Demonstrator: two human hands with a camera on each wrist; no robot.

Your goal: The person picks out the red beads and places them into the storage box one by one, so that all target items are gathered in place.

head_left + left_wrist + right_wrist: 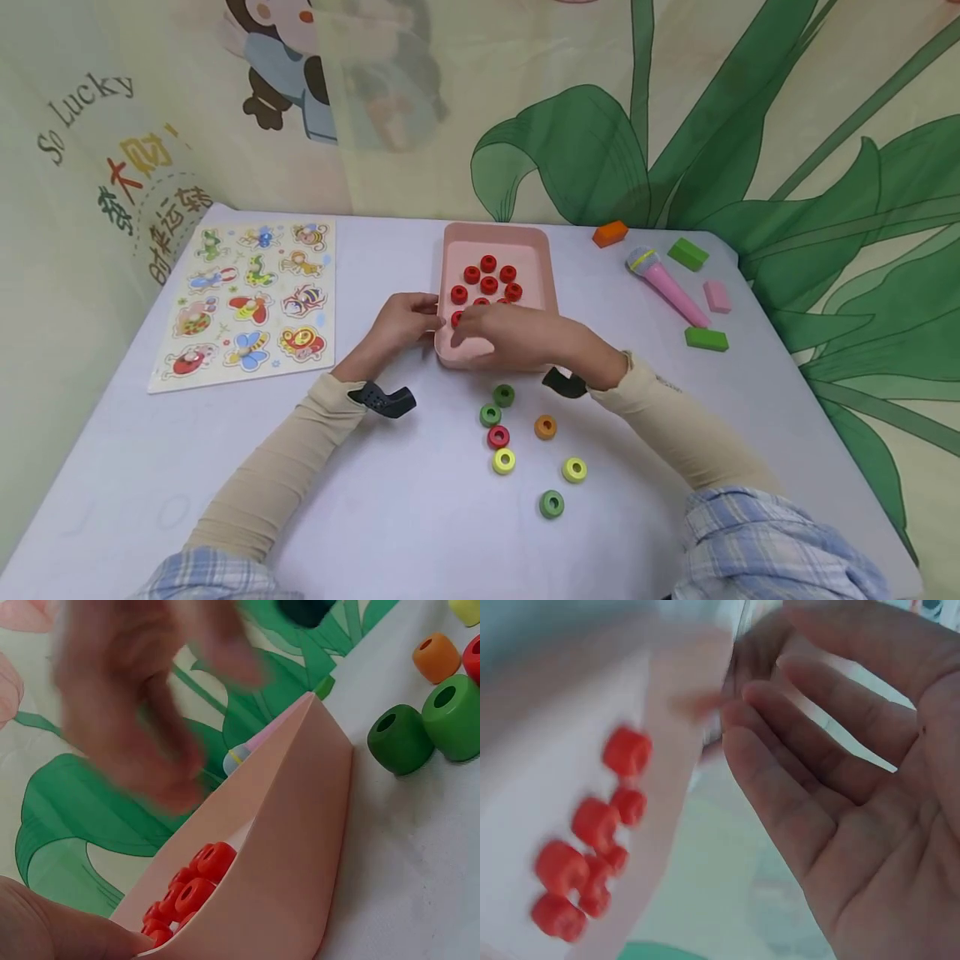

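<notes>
A pink tray (450, 250) holding several red beads (488, 284) lies in the middle of the table. At its left rim, my left hand (401, 323) grips the edge; in the left wrist view a digit (75, 930) comes over the rim beside the red beads. Above the tray's near end hovers my right hand (517, 335), hiding part of the tray and some beads. The right wrist view shows the palm of the right hand (855, 795) with loosely bent fingers and nothing in them.
Nearer me lie green (551, 503), yellow (574, 469) and orange beads (546, 427), plus a red bead (498, 437). An insect puzzle board (247, 300) is at left. On the right are a toy microphone (671, 287) and several blocks, including an orange block (611, 233).
</notes>
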